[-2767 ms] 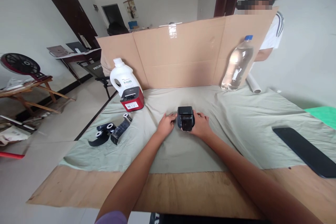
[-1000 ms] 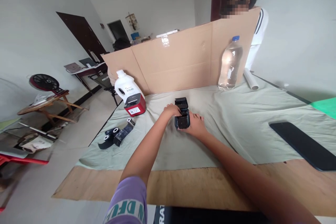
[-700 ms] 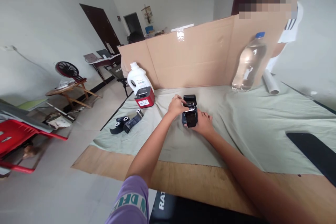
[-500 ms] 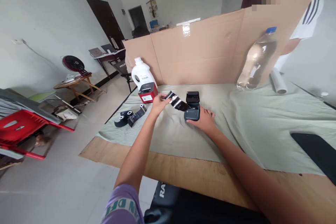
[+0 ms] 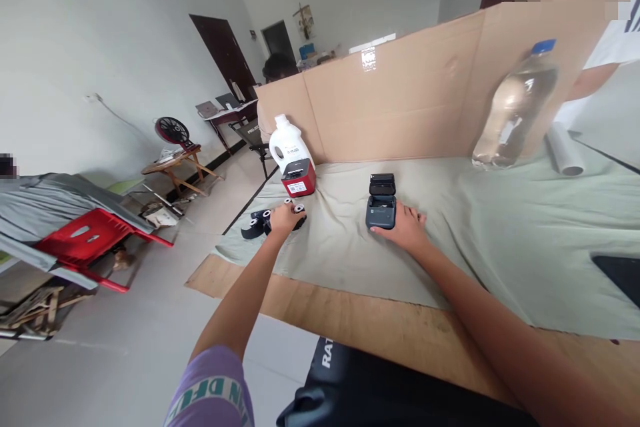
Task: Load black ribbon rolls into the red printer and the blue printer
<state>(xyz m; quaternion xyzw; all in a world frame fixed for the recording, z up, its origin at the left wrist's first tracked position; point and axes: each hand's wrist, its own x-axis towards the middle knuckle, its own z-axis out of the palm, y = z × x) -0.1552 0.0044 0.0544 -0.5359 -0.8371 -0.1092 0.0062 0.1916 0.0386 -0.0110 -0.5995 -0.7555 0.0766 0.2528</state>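
A small dark grey printer (image 5: 381, 208) with its lid flipped up sits on the pale green cloth (image 5: 500, 240). My right hand (image 5: 406, 228) rests against its near right side, fingers curled on the body. My left hand (image 5: 283, 219) has reached to the left and is closed over black ribbon rolls (image 5: 256, 224) with white cores lying near the cloth's left edge.
A red printer (image 5: 299, 182) and a white jug (image 5: 287, 143) stand at the back left. A cardboard screen (image 5: 425, 93) backs the table, with a clear water bottle (image 5: 515, 110) and a white roll (image 5: 564, 150) at the right. Another person stands behind the screen. A black slab (image 5: 620, 271) lies far right.
The printer's lid came open, my left hand drew a black ribbon out of it and carried it left to the other rolls. My right hand stayed on the printer.
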